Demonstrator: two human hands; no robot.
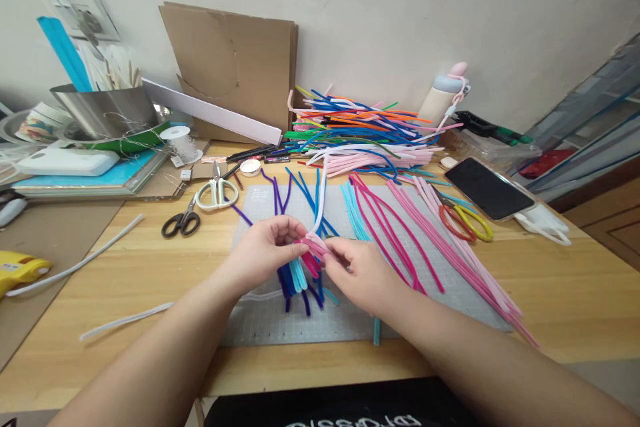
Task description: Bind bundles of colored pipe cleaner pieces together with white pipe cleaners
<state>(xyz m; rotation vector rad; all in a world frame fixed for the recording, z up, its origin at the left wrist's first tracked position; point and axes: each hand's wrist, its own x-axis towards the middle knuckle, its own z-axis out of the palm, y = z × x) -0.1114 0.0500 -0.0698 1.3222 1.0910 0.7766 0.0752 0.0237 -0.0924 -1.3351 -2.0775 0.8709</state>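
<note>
My left hand and my right hand meet over a grey cutting mat. Both pinch a small bundle of pipe cleaners in pink, light blue and dark blue. A white pipe cleaner rises from the bundle toward the far side. The bundle's lower ends hang down between my hands. Loose pink pipe cleaners lie on the mat to the right, blue and purple ones behind my hands.
A big heap of coloured pipe cleaners lies at the back by cardboard. Black scissors and white scissors lie left of the mat. A phone, a bottle, a yellow glue gun and stray white pipe cleaners are around.
</note>
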